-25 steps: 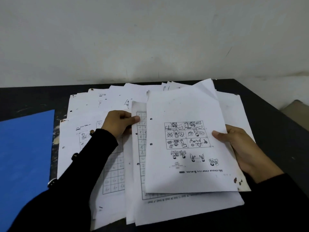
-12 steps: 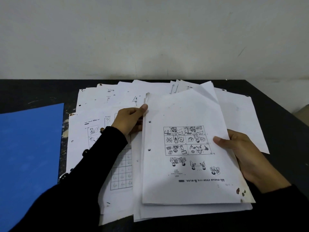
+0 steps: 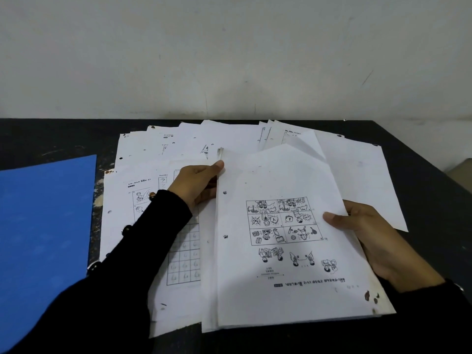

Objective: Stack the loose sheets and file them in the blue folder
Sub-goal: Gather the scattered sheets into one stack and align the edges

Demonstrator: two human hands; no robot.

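On black table [image 3: 421, 154]: both hands, left hand [image 3: 198, 183] and right hand [image 3: 370, 238], pinching sheet stack [image 3: 286, 251] edges.

The folder [image 3: 43, 226] lies on the table [image 3: 51, 139], left of the loose sheets [image 3: 163, 159] spread at its middle.

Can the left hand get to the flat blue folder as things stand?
Probably yes, but not right away: the left hand grips the left edge of the gathered white sheets. The flat blue folder lies uncovered just beyond that sleeve, nothing between.
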